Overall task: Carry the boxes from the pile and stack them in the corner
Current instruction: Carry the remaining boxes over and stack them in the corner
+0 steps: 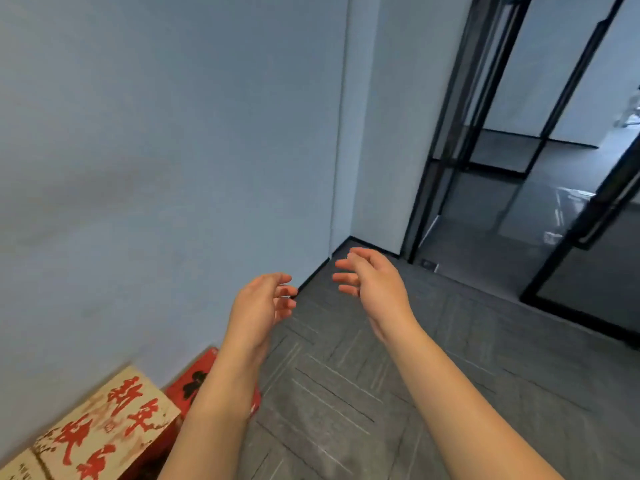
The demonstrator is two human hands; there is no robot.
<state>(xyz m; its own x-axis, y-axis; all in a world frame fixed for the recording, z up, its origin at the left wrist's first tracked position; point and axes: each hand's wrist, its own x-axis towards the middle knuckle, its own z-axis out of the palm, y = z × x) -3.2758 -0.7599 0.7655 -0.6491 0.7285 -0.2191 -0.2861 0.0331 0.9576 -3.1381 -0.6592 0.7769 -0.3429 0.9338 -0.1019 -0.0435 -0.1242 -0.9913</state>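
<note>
Cream box [104, 431]: bottom left against the wall, cardboard, square-edged, large red characters on top, blurred.
Red box [194, 382]: just beside it, low by the wall, black mark on top, partly hidden behind the left forearm.
Wall [156, 150]: smooth, pale blue, black skirting.
Left hand [259, 303]: raised, fingers loosely curled, holding nothing.
Right hand [374, 282]: near, apart from the left, fingers relaxed, holding nothing.
Floor [450, 375]: grey carpet tiles, thin lines, reaching the corner [334, 251].
Glass doors [519, 150]: black-framed, far right.
</note>
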